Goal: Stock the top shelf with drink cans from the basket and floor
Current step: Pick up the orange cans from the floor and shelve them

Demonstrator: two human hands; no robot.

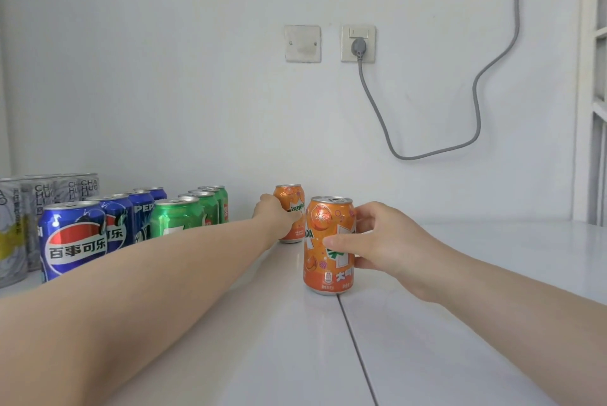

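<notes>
Two orange Mirinda cans stand upright on the white shelf top (460,307). My left hand (274,213) reaches far in and wraps the rear orange can (293,198) near the wall. My right hand (377,241) grips the nearer orange can (328,241) from its right side, thumb across the front. To the left stand rows of cans: green cans (184,213), blue Pepsi cans (74,238) and grey cans (36,198) at the far left.
A wall socket (358,43) with a grey cable (476,103) and a blank plate (303,43) are on the back wall. A white frame (591,103) stands at the right. A seam (356,350) runs across the shelf top.
</notes>
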